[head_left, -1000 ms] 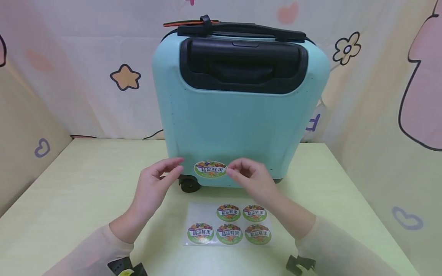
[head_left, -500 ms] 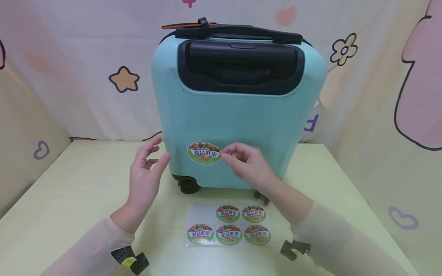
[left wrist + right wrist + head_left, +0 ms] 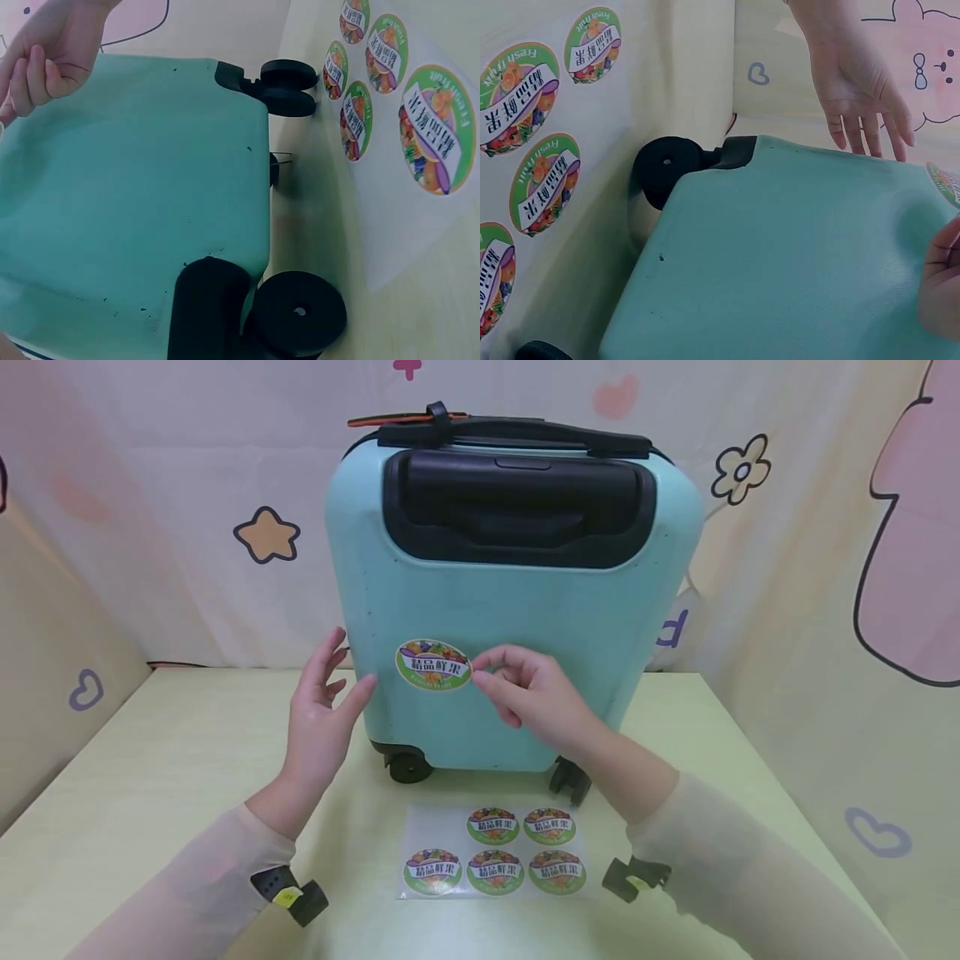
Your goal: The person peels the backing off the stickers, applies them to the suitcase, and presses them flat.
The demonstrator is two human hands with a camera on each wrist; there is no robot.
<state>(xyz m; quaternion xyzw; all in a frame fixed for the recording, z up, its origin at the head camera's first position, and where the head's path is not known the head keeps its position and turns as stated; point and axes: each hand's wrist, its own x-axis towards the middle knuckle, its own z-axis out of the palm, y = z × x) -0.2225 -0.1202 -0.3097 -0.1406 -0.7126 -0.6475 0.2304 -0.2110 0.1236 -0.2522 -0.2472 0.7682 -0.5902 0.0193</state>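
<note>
In the head view a light teal suitcase [image 3: 517, 610] stands upright on its wheels. My right hand [image 3: 536, 697] pinches the right edge of an oval fruit sticker [image 3: 433, 665] between thumb and index finger. The sticker faces me, in front of the lower left part of the suitcase. My left hand [image 3: 318, 718] is at the suitcase's left side, fingers spread and holding nothing, its thumb overlapping the side edge. In the right wrist view the left hand [image 3: 866, 94] reaches toward the suitcase edge with fairly straight fingers.
A sheet of stickers [image 3: 450, 820] lies on the table [image 3: 187, 760] before the suitcase, with several oval stickers on it. Black wheels [image 3: 408, 768] are under the suitcase, and a black handle [image 3: 517, 431] tops it. A patterned cloth [image 3: 165, 543] hangs behind.
My right hand has raised the sticker up the suitcase front and slightly left. My left hand has moved up and left to the suitcase's side, its fingers opening out.
</note>
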